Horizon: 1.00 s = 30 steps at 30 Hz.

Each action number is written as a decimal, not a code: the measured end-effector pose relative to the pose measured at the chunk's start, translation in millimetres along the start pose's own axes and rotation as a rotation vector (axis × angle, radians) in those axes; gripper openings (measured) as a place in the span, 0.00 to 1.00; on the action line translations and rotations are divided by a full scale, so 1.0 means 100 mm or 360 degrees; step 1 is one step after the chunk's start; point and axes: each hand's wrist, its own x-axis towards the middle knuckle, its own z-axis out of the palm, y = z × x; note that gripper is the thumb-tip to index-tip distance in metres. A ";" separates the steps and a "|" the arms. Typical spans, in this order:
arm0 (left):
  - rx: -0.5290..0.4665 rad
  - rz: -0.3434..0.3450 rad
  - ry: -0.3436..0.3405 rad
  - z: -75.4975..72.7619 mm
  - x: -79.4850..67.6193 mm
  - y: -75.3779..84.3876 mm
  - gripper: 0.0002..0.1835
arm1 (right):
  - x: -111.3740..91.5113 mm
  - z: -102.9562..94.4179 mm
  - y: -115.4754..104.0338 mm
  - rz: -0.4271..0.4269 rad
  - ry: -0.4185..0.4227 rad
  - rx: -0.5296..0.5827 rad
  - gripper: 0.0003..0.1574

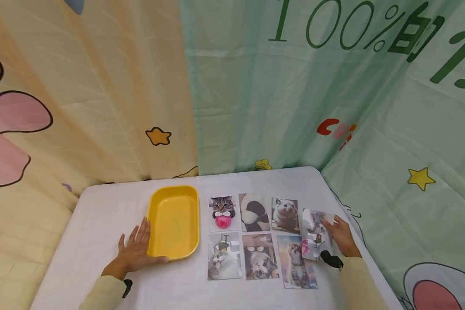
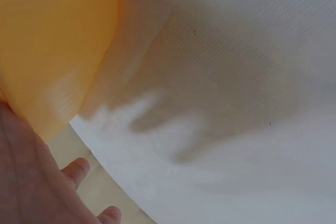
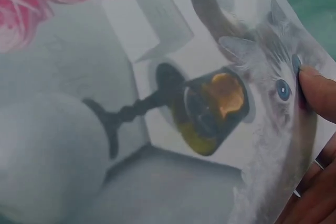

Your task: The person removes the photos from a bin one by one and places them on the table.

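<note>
My right hand [image 1: 342, 237] pinches a photo card [image 1: 314, 230] by its upper right edge, thumb on the printed face. Close up in the right wrist view, the card [image 3: 210, 51] shows a blue-eyed cat, pink flowers and a glass-like lamp. It overlaps the corner of a kitten photo card [image 1: 296, 269] in the head view; whether they touch I cannot tell. My left hand [image 1: 133, 252], fingers spread, rests against the left side of a yellow tray [image 1: 174, 224]. The left wrist view shows part of that hand [image 2: 31, 177] beside the tray's wall [image 2: 52, 35].
Left of the held card, more photo cards lie in two rows: a cat with a pink ball [image 1: 222, 215], a black-and-white picture [image 1: 254, 212], a hamster [image 1: 285, 215], a white cat [image 1: 224, 260] and a grey-white animal [image 1: 260, 260]. Printed curtains [image 1: 232, 107] hang behind the white table [image 1: 112, 202].
</note>
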 end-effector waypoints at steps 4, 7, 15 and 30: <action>-0.0014 -0.0002 0.0006 -0.01 0.00 -0.01 0.74 | 0.02 -0.16 0.19 0.0057 -0.0054 -0.0124 0.46; -0.0012 0.0003 0.0027 0.00 -0.01 -0.02 0.74 | 0.04 -0.23 0.29 0.0081 -0.0096 -0.0218 0.45; 0.0000 0.0004 0.0064 -0.01 -0.03 -0.07 0.74 | 0.03 -0.19 0.45 -0.0036 -0.0130 -0.0376 0.37; 0.0034 0.0019 0.0109 0.04 0.02 -0.06 0.72 | -0.06 0.14 0.46 -0.0133 0.0469 -0.0572 0.40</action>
